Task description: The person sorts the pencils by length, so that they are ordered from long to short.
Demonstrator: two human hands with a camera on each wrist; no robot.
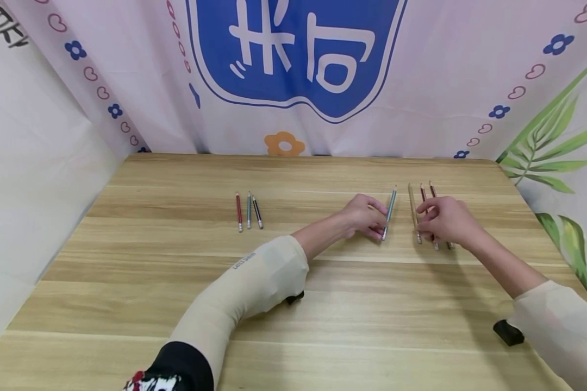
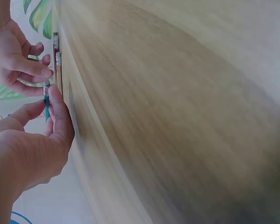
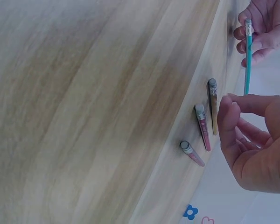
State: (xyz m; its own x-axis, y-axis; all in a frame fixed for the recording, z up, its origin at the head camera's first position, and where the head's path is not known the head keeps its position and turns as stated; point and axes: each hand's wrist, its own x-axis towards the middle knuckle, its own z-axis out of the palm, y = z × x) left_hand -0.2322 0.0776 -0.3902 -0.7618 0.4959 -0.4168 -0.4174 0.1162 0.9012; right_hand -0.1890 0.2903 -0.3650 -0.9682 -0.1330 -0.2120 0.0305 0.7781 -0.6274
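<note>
At L hand [image 1: 364, 216], far part of table [image 1: 372, 326]: teal pencil [image 1: 391, 206] under grip

L thumb and fingers pinch the teal pencil, eraser end twd the person; whether it bears on the table, can't tell. R hand [image 1: 444, 218]: fingers loosely bent, thumb and index tips abt meeting, nothing seen btwn them. It hangs at a row of three: tan pencil [image 1: 413, 203], maroon pencil [image 1: 423, 191], dark-red pencil [image 1: 432, 188]. Contact w/ these unconfirmed. Teal pencil is just L of the row, apart from it and angled against the tan one.

Further out, well to the L: bright-red pencil [image 1: 239, 210], blue-green pencil [image 1: 249, 209], black pencil [image 1: 257, 210], side by side. Beyond table edge: printed cloth [image 1: 142, 65].

Assessment: step in hand appears to be positioning the teal pencil beside the R-hand row; lift or set-down, undetermined. Next move prob. calls for squaring it parallel w/ the tan pencil, then a gentle release, so nothing rolls.
</note>
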